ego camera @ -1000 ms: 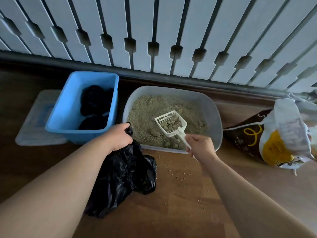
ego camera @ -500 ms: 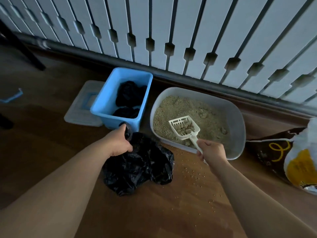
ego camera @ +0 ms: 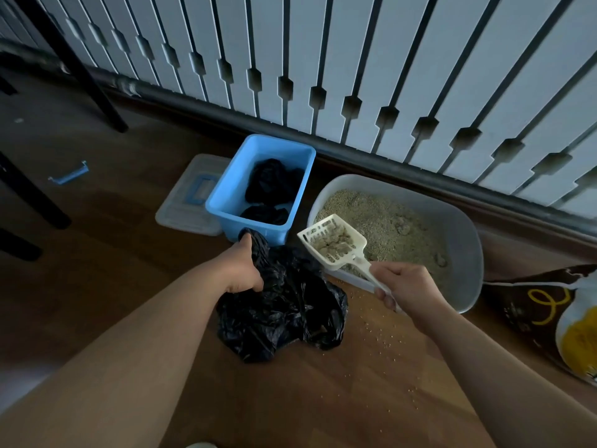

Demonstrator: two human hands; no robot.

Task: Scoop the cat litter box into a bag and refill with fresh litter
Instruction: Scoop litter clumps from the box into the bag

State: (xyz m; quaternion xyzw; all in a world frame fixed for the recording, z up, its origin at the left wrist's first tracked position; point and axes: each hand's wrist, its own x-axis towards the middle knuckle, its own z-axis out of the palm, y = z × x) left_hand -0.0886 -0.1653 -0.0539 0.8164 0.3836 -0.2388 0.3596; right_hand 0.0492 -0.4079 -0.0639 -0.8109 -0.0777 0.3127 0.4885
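A grey litter box full of tan litter sits on the wooden floor by the white slatted wall. My right hand grips the handle of a white slotted scoop loaded with clumps, held above the box's near-left rim. A crumpled black plastic bag lies on the floor just left of the scoop. My left hand grips its upper edge. A brown, white and yellow litter sack lies at the right.
A blue plastic bin holding black bags stands left of the litter box, with a clear lid flat beside it. Spilled litter grains dot the floor. Black furniture legs stand at far left, and a small blue clip lies near them.
The scoop has risen out of the litter and moved left, towards the black bag. My view has swung left. My left hand keeps its hold on the bag.
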